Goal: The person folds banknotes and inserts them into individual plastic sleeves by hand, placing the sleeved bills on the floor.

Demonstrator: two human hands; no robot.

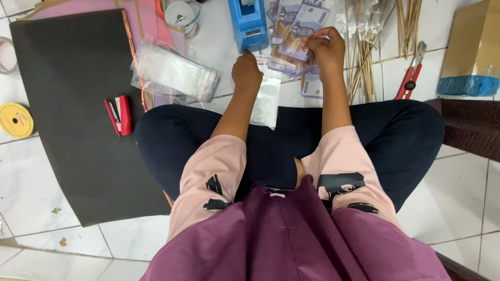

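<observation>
Seated cross-legged on tiled floor [31,182]. Left hand [246,70] closed on clear plastic sleeve [266,101] over lap; right hand [324,49] pinching purple banknote [293,50] above scattered notes. Step judged: sleeving; insertion needing aligned edges.

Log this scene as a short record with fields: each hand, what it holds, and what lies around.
left hand: grips top of a clear plastic sleeve
right hand: pinches one banknote from the banknotes
floor, left: black sheet with red stapler, stack of sleeves, yellow ribbon roll
floor, ahead: blue tape dispenser
floor, right: wooden sticks, red cutter
</observation>
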